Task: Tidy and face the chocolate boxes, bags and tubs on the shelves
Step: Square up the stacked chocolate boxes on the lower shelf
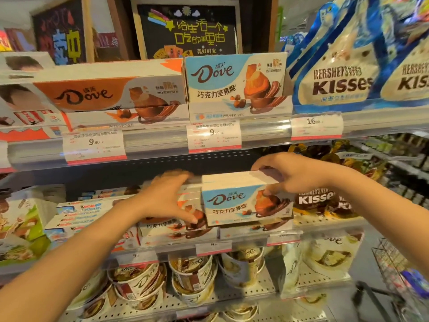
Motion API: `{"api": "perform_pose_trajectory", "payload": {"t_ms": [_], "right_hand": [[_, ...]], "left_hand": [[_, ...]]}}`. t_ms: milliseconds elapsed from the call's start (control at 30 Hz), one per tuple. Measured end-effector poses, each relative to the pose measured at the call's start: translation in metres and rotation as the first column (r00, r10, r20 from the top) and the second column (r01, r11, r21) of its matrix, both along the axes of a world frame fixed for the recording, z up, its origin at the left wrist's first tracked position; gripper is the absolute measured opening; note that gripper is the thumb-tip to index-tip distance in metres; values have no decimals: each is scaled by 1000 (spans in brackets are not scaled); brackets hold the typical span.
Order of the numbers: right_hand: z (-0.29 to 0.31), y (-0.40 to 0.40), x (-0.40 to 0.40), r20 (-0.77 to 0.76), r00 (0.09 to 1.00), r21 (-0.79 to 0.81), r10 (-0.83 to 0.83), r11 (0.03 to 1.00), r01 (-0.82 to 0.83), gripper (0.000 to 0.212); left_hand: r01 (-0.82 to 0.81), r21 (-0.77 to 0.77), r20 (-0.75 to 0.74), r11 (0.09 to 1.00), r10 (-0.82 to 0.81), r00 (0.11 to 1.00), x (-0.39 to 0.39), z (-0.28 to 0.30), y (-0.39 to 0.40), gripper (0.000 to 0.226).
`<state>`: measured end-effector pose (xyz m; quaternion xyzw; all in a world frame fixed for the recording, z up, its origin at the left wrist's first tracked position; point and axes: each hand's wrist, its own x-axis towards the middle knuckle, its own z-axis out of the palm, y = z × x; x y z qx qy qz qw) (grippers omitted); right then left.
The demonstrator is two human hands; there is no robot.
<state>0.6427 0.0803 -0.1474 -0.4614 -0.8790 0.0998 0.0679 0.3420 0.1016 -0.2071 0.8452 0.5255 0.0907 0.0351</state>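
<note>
Pale-blue Dove box point(241, 201), front facing out, pinched by the right hand point(287, 175); left hand point(167, 198) grips the orange Dove box point(185, 205) just left.

Shop aisle, shelving fills pretty much the whole frame. Top centre there's a chalkboard sign point(185, 29) in a pale wood frame, black board with yellow Chinese lettering and a little rainbow star doodle. Another chalkboard point(59, 33) sits upper left, blurrier, with blue and orange characters. The shelves have clear plastic rails point(148, 145) along the front edge, with white price tags point(94, 144) clipped in, red strip at the bottom. Lower shelves are white perforated metal point(311, 278). Behind the middle shelf the back panel point(139, 170) is dark. Bottom right corner shows a wire basket point(392, 259). Light is bright and even, glaring off the rails.
</note>
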Motion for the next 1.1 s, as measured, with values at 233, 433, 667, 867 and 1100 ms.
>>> {"api": "perform_pose_trajectory", "payload": {"t_ms": [233,433,667,867,1100], "right_hand": [[-5,3,30,-96,995,-128,-40,991,27,41],[-12,11,34,-44,996,-136,-72,988,66,45],[-22,18,20,-110,992,-143,-55,989,39,41],[-43,25,21,-63,997,-60,-35,998,31,54],[-72,28,26,-85,996,16,22,1000,-21,54]], "left_hand": [[3,-23,93,1000,-1,996,-15,-27,12,76],[-9,8,87,1000,8,996,-17,-31,15,74],[4,-18,89,1000,-2,996,-18,-31,15,72],[7,0,90,1000,-7,996,-19,-34,17,69],[1,25,105,1000,-4,994,-20,-39,22,69]]}}
